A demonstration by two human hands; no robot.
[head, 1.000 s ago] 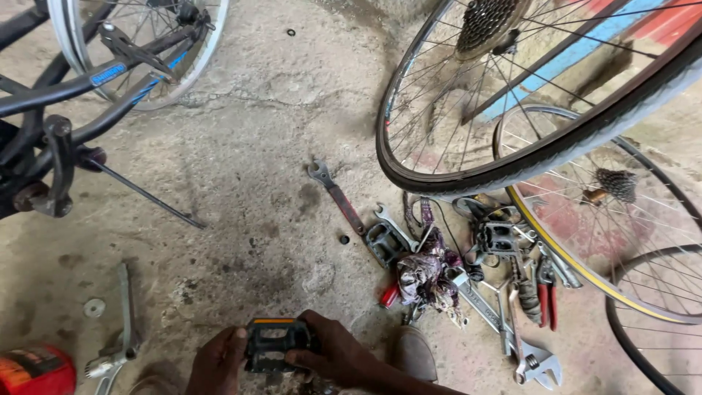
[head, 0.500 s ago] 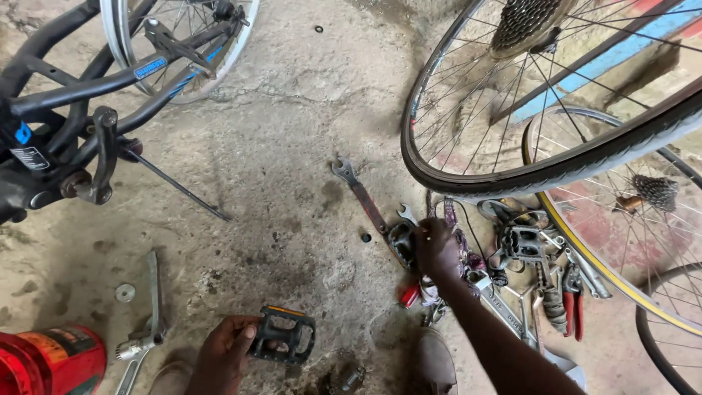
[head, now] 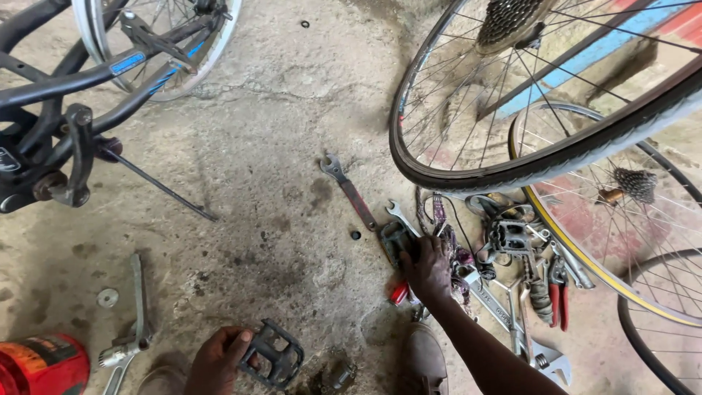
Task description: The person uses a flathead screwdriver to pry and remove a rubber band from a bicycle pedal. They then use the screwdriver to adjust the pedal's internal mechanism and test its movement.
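A: Any packages, labels, screens?

B: One red can [head: 40, 363] sat at the bottom left corner on the concrete floor [head: 248, 146], round, with a black band and a pale printed patch.

A: Labels?

B: A small blue rectangular sticker [head: 129, 63] was on the black bike frame [head: 66, 80], top left. No screens or signs.
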